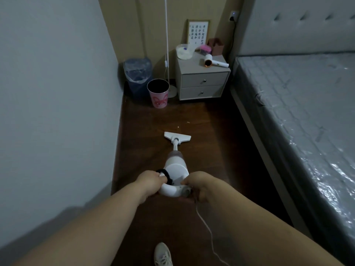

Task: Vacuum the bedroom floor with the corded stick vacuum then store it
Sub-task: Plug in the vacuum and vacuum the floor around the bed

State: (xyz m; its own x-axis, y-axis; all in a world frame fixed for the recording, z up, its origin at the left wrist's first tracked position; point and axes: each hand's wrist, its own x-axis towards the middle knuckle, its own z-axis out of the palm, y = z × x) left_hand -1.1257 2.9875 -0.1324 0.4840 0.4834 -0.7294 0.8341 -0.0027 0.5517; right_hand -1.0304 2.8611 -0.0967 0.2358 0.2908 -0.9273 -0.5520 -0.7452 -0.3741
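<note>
Both hands grasp the looped white handle at the top of the white corded stick vacuum [175, 169]. The left hand [150, 181] has its fingers curled round the left side of the loop, just beside a black band wrapped there, a clenched grip on the handle. The right hand [199, 186] closes on the right side of the loop, where the thin white power cord [206, 225] leaves the handle and trails down across the dark wooden floor [211, 131] toward the near edge of the view. The vacuum slants forward and away from the hands, its flat white floor head [177, 137] resting on the floor in the aisle between the grey wall at left and the plastic-wrapped mattress [299, 104] at right. A few pale crumbs lie just beyond the head. Farther off, near the far corner of the floor, stand a pink printed bin [159, 96], a blue lined bin [137, 75] and a grey two-drawer nightstand [203, 83]. A pale sneaker [163, 254] shows at the bottom edge.
</note>
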